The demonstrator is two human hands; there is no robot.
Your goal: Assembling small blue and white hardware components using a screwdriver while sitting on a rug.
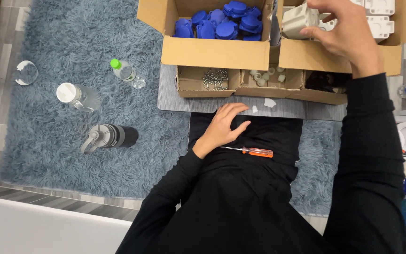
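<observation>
My right hand [346, 33] reaches into the right cardboard box [316, 56] and grips a white plastic part [299, 21] among other white parts. My left hand [224, 126] rests flat on my black-clad lap, fingers apart, holding nothing. Just below it lies a screwdriver with an orange handle [254, 151] on my leg. The left cardboard box [212, 51] holds several blue plastic parts [226, 23].
Small open boxes hold screws [214, 79] and small white caps [265, 76] on a grey mat [175, 101]. On the shaggy blue rug lie a green-capped bottle [123, 70], a clear white-lidded bottle [77, 96] and a dark flask [109, 136]. Blue and white items crowd the right edge.
</observation>
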